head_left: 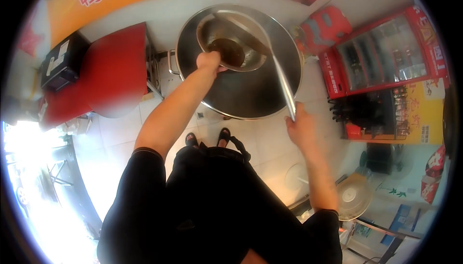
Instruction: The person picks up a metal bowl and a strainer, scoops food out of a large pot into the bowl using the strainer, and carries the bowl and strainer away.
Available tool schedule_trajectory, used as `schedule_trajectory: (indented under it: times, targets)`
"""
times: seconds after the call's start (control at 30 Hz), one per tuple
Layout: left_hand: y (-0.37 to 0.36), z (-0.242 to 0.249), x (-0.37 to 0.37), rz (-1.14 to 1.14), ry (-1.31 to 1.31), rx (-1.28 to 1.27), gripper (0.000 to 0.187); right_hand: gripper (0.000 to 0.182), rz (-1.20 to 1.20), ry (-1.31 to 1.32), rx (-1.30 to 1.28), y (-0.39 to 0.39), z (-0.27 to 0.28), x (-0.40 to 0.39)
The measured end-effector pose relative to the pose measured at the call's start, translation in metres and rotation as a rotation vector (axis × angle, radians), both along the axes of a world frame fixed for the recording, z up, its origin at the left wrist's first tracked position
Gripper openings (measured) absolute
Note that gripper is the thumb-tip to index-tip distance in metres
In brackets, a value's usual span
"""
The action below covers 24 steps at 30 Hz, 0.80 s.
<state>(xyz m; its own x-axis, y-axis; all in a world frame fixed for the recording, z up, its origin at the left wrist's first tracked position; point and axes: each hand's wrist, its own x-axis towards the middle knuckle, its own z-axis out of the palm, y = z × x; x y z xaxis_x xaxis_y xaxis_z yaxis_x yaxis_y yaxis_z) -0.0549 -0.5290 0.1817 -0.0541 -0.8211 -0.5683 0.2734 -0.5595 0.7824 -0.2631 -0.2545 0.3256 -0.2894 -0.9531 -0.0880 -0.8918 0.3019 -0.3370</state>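
Note:
A large round metal pot point(255, 95) with side handles stands in front of me, dark inside. My left hand point(209, 62) grips the near-left rim of a metal bowl point(255, 61), held tilted over the pot's far half. Brown liquid point(225, 51) lies in the bowl. My right hand point(302, 125) is closed around the end of the straight metal handle of a long-handled scoop point(283, 83). The scoop's broad head reaches across the far side of the bowl, overlapping it in this view. Part of the bowl's interior is hidden behind that head.
To the left are a red table point(115, 71) and a black box point(62, 64). A red drinks fridge point(381, 56) stands at the right, with a red stool point(330, 25) beside it. Behind my right arm is a round fan point(354, 199). My feet are on the tiled floor point(115, 131).

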Motion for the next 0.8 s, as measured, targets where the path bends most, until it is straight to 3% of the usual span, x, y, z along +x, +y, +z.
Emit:
schedule_trajectory:
  times: [0.07, 0.4, 0.8]
  targets:
    - [0.007, -0.001, -0.005, 0.008, 0.031, -0.003, 0.032, 0.047, 0.025, 0.135, 0.038, 0.004, -0.023, 0.010]
    - [0.015, -0.011, -0.003, 0.056, 0.069, 0.007, 0.034, 0.053, 0.069, 0.102, 0.010, 0.009, -0.032, 0.003]
    - [0.026, -0.003, -0.003, 0.046, 0.146, 0.021, 0.029, 0.047, 0.059, 0.064, 0.003, 0.024, -0.038, 0.009]
